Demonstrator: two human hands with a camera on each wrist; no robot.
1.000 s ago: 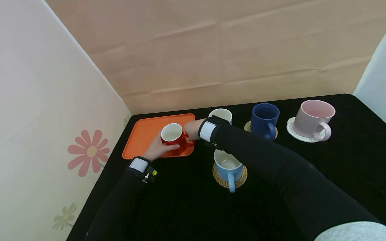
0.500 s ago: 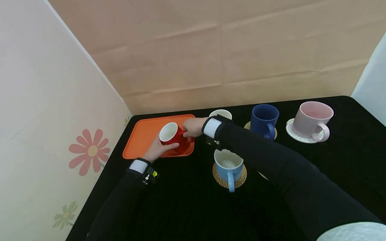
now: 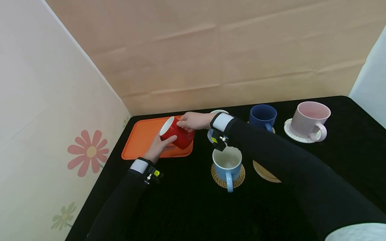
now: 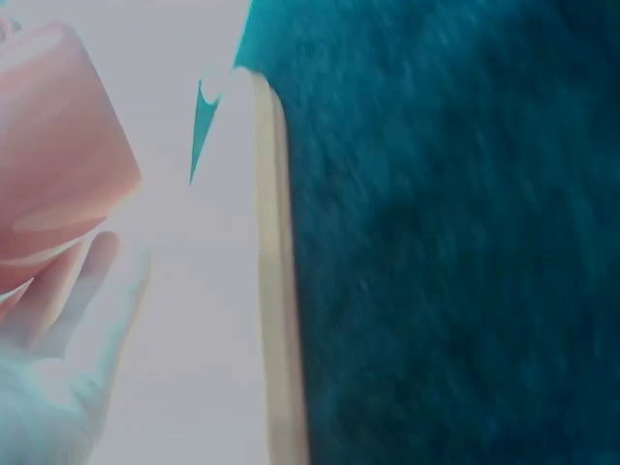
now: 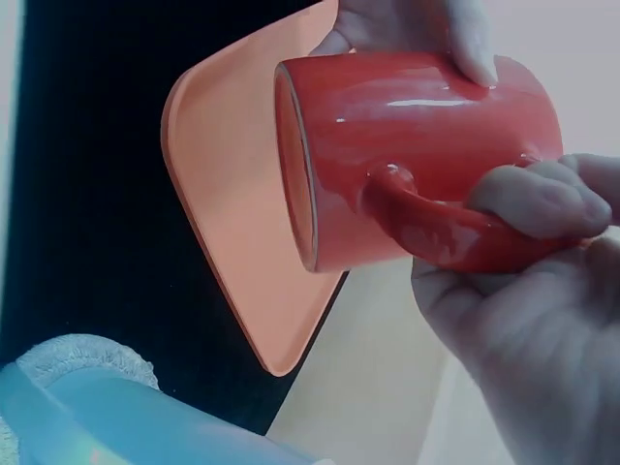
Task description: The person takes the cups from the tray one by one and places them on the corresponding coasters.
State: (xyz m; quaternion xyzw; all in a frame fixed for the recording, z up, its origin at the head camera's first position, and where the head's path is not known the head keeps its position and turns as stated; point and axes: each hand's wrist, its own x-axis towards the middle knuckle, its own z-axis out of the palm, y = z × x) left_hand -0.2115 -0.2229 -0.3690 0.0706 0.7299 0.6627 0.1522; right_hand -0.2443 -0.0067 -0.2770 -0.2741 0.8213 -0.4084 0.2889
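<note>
A red mug [image 3: 182, 136] with a white inside is tilted over the orange tray [image 3: 140, 137], its mouth toward the upper left. My right hand [image 3: 194, 120] grips its handle; in the right wrist view the fingers of that hand [image 5: 572, 310] curl round the handle. On the side toward me, my left hand [image 3: 157, 146] holds the mug between thumb and fingers. The right wrist view shows the left thumb lying on the mug's body near the rim. The left wrist view is washed out, with the mug [image 4: 58, 136] above the left fingers.
A light blue mug [image 3: 227, 167] stands on a woven coaster [image 3: 216, 177]. Behind are a partly hidden white-rimmed mug [image 3: 219, 111], a dark blue mug [image 3: 263, 115] and a pink mug [image 3: 310, 117] on a white coaster [image 3: 294, 135]. A wooden coaster [image 3: 265, 172] lies partly under the right forearm.
The red mug has gone from nearly upright to strongly tilted, its base swinging right and toward me. My right hand has risen slightly with the handle; the left stays at the mug's side.
</note>
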